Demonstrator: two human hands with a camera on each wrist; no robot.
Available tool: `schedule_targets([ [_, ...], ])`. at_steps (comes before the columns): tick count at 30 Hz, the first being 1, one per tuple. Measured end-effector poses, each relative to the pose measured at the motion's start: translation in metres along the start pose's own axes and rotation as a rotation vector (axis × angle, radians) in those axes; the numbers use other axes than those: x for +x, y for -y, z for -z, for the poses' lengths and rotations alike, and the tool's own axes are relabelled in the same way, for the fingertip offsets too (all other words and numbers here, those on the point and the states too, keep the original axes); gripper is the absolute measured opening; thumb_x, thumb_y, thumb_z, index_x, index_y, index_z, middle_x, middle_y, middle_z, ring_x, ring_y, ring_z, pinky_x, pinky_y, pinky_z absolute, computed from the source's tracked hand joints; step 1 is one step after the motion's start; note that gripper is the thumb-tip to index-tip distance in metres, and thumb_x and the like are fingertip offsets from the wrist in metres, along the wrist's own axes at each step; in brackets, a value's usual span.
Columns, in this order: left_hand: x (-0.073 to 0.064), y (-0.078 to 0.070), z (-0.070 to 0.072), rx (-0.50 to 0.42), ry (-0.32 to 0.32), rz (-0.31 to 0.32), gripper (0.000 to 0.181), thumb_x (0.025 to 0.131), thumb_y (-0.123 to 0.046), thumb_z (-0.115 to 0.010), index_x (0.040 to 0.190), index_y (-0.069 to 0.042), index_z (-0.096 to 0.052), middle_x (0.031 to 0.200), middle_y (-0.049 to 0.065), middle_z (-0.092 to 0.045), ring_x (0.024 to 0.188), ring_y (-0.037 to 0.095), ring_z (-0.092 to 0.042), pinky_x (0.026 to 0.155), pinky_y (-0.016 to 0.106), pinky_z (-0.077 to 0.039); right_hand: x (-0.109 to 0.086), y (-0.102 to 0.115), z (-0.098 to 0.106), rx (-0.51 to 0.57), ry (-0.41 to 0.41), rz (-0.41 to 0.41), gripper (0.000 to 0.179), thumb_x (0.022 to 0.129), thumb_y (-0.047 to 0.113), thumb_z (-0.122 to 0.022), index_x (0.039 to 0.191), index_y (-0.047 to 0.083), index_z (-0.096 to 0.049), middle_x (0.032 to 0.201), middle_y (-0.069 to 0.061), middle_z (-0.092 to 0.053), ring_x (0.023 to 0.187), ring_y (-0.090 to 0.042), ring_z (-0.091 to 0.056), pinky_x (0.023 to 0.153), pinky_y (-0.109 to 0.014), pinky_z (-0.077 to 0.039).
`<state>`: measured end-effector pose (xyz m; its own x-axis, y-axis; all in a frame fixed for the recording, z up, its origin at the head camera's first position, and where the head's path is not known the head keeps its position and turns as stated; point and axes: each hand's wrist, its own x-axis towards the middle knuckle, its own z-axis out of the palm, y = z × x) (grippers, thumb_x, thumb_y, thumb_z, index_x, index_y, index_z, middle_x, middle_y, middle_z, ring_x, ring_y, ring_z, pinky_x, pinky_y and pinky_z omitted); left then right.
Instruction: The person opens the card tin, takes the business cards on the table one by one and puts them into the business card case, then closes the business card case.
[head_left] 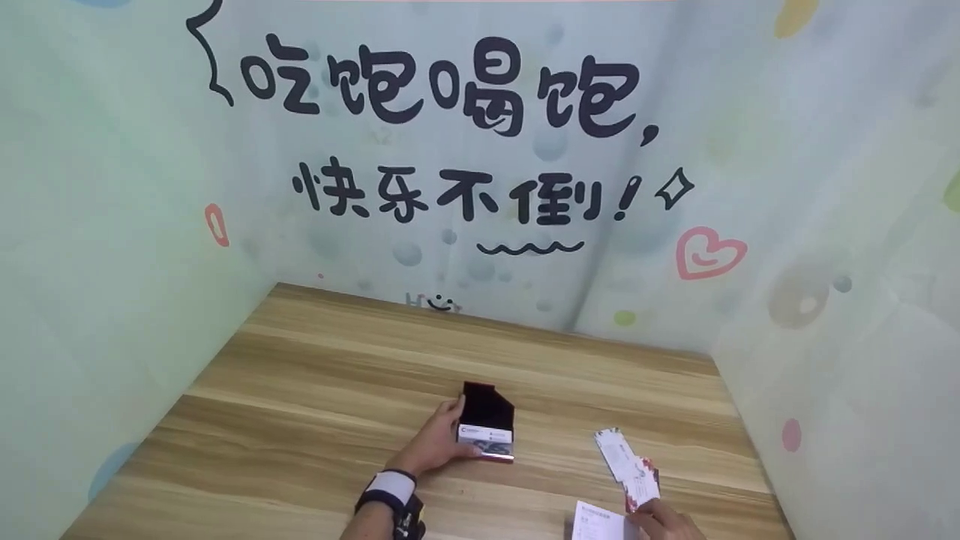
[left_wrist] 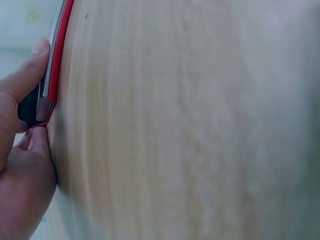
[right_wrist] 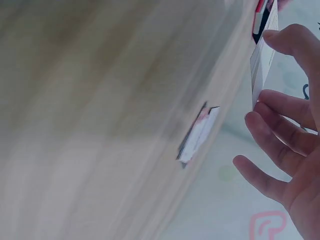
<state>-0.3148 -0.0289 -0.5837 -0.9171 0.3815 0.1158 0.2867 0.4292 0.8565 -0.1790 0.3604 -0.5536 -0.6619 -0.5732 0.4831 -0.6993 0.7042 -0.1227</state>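
My left hand grips an open business card case with a black inside. Its thumb lies over the front part, where a white-and-grey printed card shows. In the left wrist view the case's red outer cover stands close to the table, with fingers at its lower end. My right hand pinches a white printed card between thumb and fingertips. The right wrist view shows this card nearly edge-on, with the little finger held away from it.
Right of the case, a floral-edged white card and a red-patterned card lie overlapping on the wooden table. Printed curtain walls enclose the table at the back and both sides.
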Motion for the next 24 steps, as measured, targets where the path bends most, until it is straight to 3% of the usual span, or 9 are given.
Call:
schedule_targets([
  [1, 0.0, 0.0, 0.0, 0.001, -0.002, 0.0, 0.107, 0.076, -0.02, -0.087, 0.153, 0.012, -0.021, 0.152, 0.036, -0.032, 0.142, 0.05, -0.034, 0.12, 0.058, -0.028, 0.004, -0.001, -0.003, -0.097, -0.1, 0.105, 0.028, 0.059, 0.004, -0.083, 0.084, 0.007, -0.072, 0.081, -0.001, -0.06, 0.064, -0.002, -0.052, 0.051, -0.014, -0.038],
  [3, -0.001, 0.0, 0.0, 0.0, -0.003, 0.001, 0.107, 0.075, -0.021, -0.087, 0.153, 0.012, -0.02, 0.152, 0.036, -0.032, 0.142, 0.05, -0.034, 0.121, 0.057, -0.028, 0.014, 0.001, -0.004, -0.137, -0.162, 0.15, 0.031, 0.053, 0.008, -0.085, 0.081, 0.008, -0.071, 0.08, -0.001, -0.06, 0.063, -0.006, -0.054, 0.052, -0.014, -0.04],
  [7, -0.001, 0.0, -0.002, 0.0, -0.008, -0.003, 0.107, 0.075, -0.019, -0.087, 0.153, 0.012, -0.021, 0.152, 0.036, -0.033, 0.141, 0.051, -0.034, 0.12, 0.059, -0.028, 0.03, 0.009, -0.002, -0.119, -0.129, 0.064, 0.038, 0.061, 0.03, -0.091, 0.085, 0.008, -0.072, 0.086, 0.001, -0.061, 0.067, -0.003, -0.053, 0.053, -0.015, -0.04],
  [9, 0.0, -0.001, -0.002, -0.012, -0.002, 0.007, 0.106, 0.075, -0.019, -0.087, 0.153, 0.011, -0.021, 0.153, 0.035, -0.032, 0.142, 0.051, -0.033, 0.121, 0.058, -0.027, 0.037, 0.014, -0.001, -0.127, -0.105, 0.015, 0.046, 0.06, 0.04, -0.092, 0.086, 0.008, -0.072, 0.088, 0.002, -0.061, 0.07, -0.002, -0.052, 0.055, -0.016, -0.041],
  [15, 0.0, -0.001, -0.001, -0.017, 0.0, 0.01, 0.106, 0.076, -0.018, -0.086, 0.153, 0.011, -0.02, 0.152, 0.035, -0.033, 0.142, 0.051, -0.033, 0.121, 0.058, -0.027, 0.063, 0.024, -0.007, -0.215, -0.135, 0.007, 0.046, 0.049, 0.032, -0.094, 0.083, 0.011, -0.07, 0.088, 0.002, -0.061, 0.071, -0.012, -0.058, 0.061, -0.026, -0.039],
  [18, -0.001, -0.002, 0.0, -0.015, -0.004, 0.002, 0.106, 0.076, -0.018, -0.087, 0.153, 0.012, -0.021, 0.151, 0.035, -0.033, 0.142, 0.05, -0.035, 0.12, 0.058, -0.028, 0.074, 0.028, -0.007, -0.234, -0.128, -0.021, 0.044, 0.051, 0.032, -0.092, 0.083, 0.011, -0.071, 0.089, 0.002, -0.061, 0.072, -0.013, -0.059, 0.062, -0.027, -0.039],
  [24, -0.002, -0.003, 0.001, -0.02, -0.011, -0.014, 0.106, 0.074, -0.016, -0.087, 0.152, 0.013, -0.022, 0.151, 0.036, -0.033, 0.141, 0.049, -0.036, 0.12, 0.057, -0.029, 0.096, 0.029, -0.006, -0.258, -0.115, -0.057, 0.04, 0.055, 0.033, -0.09, 0.083, 0.011, -0.071, 0.089, 0.001, -0.063, 0.076, -0.014, -0.064, 0.064, -0.034, -0.054],
])
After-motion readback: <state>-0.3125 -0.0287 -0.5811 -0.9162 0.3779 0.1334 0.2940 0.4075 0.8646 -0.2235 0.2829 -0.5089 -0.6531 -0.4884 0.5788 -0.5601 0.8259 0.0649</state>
